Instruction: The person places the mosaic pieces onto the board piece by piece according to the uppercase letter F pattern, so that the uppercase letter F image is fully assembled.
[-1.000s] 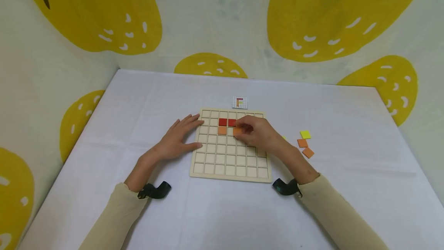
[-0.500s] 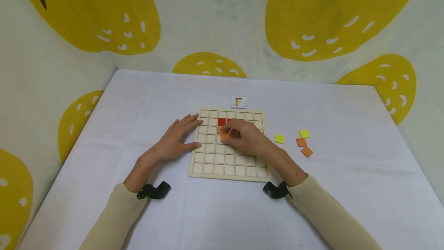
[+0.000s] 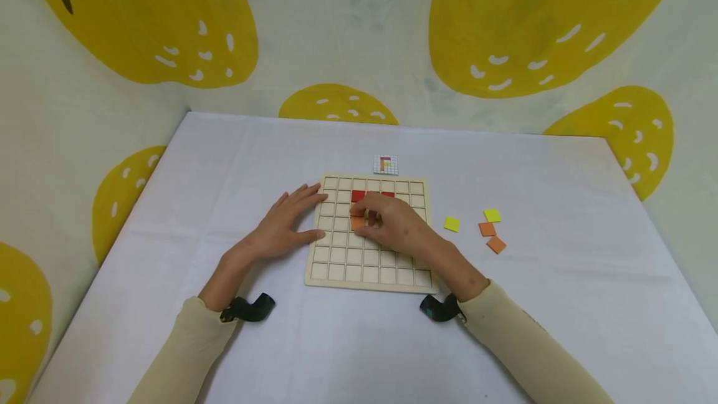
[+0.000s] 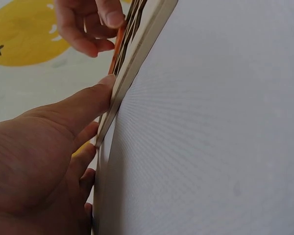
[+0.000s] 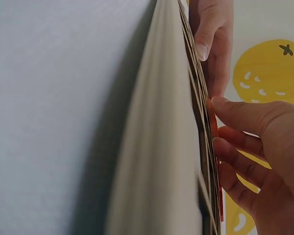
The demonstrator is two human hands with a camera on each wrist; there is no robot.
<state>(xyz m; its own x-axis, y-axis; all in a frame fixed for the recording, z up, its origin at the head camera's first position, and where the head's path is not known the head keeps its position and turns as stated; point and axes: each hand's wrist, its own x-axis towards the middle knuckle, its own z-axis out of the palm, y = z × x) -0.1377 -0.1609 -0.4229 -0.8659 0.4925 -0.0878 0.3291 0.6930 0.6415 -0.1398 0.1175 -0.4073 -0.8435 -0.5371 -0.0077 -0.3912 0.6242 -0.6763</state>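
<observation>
the right hand has a narrow grip, its thumb and fingers curled about an orange tile that lies at the third column from the left edge of the wooden grid board, in the fourth row down from the far edge; whether it sits fully down in its cell i cannot tell. just above it, partly behind the fingers, is a second orange tile, and in the row beyond that two red tiles show, one on either side of the fingers, which hide the cell between them. the left hand is spread wide, holding nothing in its fingers; the fingertips and thumb touch the board's left edge toward its far corner. past the board's far edge, just beside it, a small pattern card lies on the white table. off the board's right edge a yellow tile lies near, and farther toward the table's right edge are another yellow tile and two loose orange tiles grouped close together. behind the table's far edge hangs a pale backdrop printed with big yellow fruit.
</observation>
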